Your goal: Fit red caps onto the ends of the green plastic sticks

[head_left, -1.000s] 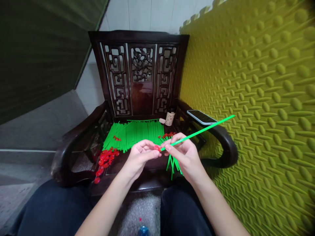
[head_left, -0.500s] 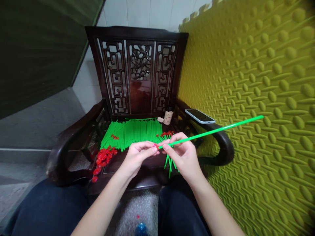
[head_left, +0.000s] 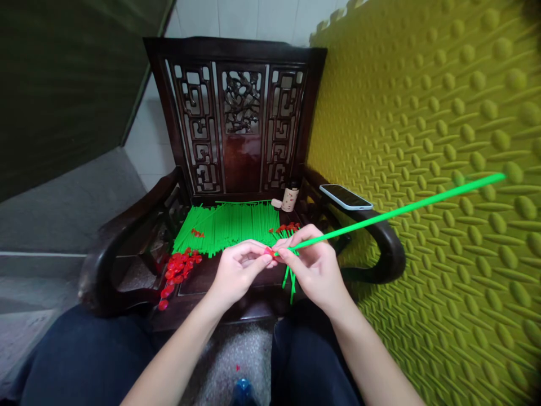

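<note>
My right hand [head_left: 315,265] pinches a long green stick [head_left: 401,210] near its left end; the stick slants up to the right across the yellow mat. My left hand [head_left: 239,270] pinches a small red piece [head_left: 269,251] and holds it against the stick's tip. Both hands hover over the front of a dark wooden chair seat [head_left: 207,270]. A flat pile of green sticks [head_left: 228,224] lies on the seat behind my hands. A heap of red pieces [head_left: 177,269] lies at the seat's left front. A few more red pieces [head_left: 286,228] sit beside my right hand.
A phone [head_left: 345,197] lies on the chair's right armrest [head_left: 380,248]. A small bottle [head_left: 289,198] stands at the back of the seat. A yellow bumpy foam mat [head_left: 443,141] fills the right side. My dark-trousered knees [head_left: 84,355] are at the bottom.
The green stick's far end has swung further right and upward. My hands stay together at the stick's tip, with the red piece still pressed there. The view shifted slightly.
</note>
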Demonstrator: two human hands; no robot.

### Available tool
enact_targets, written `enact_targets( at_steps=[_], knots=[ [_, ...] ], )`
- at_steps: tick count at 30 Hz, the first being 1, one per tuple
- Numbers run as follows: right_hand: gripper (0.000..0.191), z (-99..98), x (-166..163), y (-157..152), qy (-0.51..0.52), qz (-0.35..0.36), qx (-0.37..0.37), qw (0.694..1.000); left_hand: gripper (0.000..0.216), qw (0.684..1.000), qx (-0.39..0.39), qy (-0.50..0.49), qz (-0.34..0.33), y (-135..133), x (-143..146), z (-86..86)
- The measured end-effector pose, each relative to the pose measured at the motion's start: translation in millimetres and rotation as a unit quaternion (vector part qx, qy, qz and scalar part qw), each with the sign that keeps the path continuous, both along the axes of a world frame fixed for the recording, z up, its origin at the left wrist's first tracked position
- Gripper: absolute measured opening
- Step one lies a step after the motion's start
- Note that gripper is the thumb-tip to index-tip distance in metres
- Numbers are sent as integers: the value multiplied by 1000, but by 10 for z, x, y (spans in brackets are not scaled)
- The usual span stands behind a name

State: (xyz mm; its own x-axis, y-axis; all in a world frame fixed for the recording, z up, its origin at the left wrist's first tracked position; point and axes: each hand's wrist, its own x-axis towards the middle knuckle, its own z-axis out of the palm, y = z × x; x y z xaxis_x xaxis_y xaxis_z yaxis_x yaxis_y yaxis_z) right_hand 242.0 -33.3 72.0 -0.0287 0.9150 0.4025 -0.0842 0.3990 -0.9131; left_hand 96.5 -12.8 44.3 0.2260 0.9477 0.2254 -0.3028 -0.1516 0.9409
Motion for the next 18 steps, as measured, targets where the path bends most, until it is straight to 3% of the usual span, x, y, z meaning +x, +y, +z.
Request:
enact_targets(
  at_steps=[11, 18],
  knots=[
    [20, 27, 3, -13, 51, 20, -14, 998, 8, 974, 160, 120, 106, -119, 38, 3],
    [20, 5, -50, -8, 63, -21, 8, 998, 11, 963, 179, 133, 155, -181, 59, -43]
  ],
)
